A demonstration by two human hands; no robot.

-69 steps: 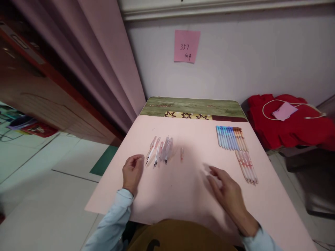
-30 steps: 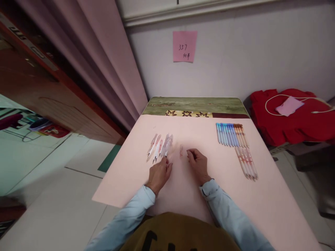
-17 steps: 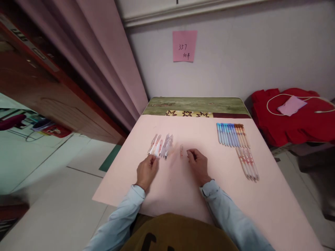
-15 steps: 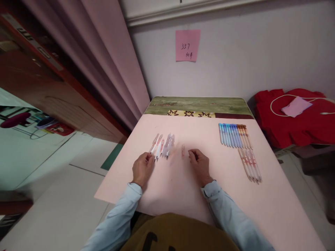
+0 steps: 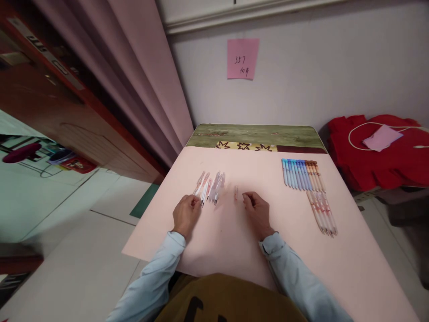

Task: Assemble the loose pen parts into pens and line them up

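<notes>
My left hand (image 5: 186, 215) rests low over the pink table cover, thumb and fingers pinched together. Its fingertips are at the lower ends of a loose group of clear pen barrels and white refills (image 5: 208, 190); what they grip, if anything, is hidden. My right hand (image 5: 257, 213) is curled with its fingertips together, and I cannot make out anything in it. Just left of those fingertips lies a short clear pen piece with reddish marks (image 5: 236, 193), apart from the hand.
On the right lie a neat row of blue, purple and brown pens (image 5: 301, 175) and, below it, several clear pens with red patterns (image 5: 322, 213). The pink cover (image 5: 221, 250) spans the table. A red cloth (image 5: 378, 163) with a cable sits beyond the right edge.
The view has shifted slightly. My left hand has moved a little to the right, closer to the refill tips. My right hand and the pens look almost the same.
</notes>
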